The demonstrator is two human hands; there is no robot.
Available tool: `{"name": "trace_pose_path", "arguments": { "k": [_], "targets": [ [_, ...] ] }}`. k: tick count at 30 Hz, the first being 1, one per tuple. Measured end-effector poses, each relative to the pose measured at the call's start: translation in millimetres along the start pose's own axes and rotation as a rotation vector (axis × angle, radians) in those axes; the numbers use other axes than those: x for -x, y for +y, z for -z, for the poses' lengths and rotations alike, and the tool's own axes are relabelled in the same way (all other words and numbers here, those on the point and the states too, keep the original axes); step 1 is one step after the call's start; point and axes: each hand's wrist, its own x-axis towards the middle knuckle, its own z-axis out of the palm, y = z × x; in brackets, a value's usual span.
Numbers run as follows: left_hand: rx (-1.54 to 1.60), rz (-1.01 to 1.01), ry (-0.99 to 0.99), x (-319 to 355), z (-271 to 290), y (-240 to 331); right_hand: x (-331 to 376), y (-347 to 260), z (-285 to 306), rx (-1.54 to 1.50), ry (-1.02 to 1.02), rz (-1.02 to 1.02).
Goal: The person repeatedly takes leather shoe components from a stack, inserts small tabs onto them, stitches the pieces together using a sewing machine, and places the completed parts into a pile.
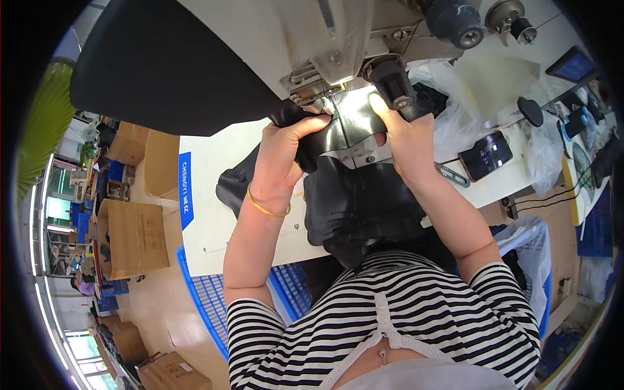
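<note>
Glossy black material (351, 127) is gripped, thumbs on top, by left hand (281, 146) and right hand (411, 142) beneath a sewing machine (305, 29); folds are draped over the table's (211, 224) near edge, white surface exposed along its left.

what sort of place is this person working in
Probably a sewing workshop: shiny black material sits under the lit head of what looks like a sewing machine, with a blue plastic basket below the white table and cardboard boxes nearby.
</note>
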Motion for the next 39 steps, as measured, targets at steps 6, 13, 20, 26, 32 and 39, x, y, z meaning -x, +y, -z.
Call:
{"name": "trace_pose_path", "arguments": {
  "k": [6, 13, 20, 26, 32, 39],
  "targets": [
    [-0.027, -0.018, 0.008, -0.8, -2.0, 1.8, -4.8, 2.9, 0.0, -0.033, -0.023, -0.029],
    [-0.05, -0.016, 0.004, -0.3, -3.1, 3.1, -6.1, 5.8, 2.3, -0.046, -0.021, -0.042],
    [-0.092, -0.048, -0.01, -0.6, -1.4, 1.7, -6.3, 2.8, -0.3, -0.023, -0.002, -0.048],
    [-0.136, -0.061, -0.009, -2.9, 2.8, 3.6, -12.2, 4.2, 0.6, -0.002, -0.032, -0.053],
    [-0.093, 0.014, 0.051, -1.5, -0.1, 5.1, -12.8, 3.9, 3.1, 0.012, -0.048, -0.049],
    [0.14, 0.086, -0.068, 1.9, 16.2, 3.0, -10.1, 1.5, 5.6, 0.016, -0.091, -0.066]
  ]
}}
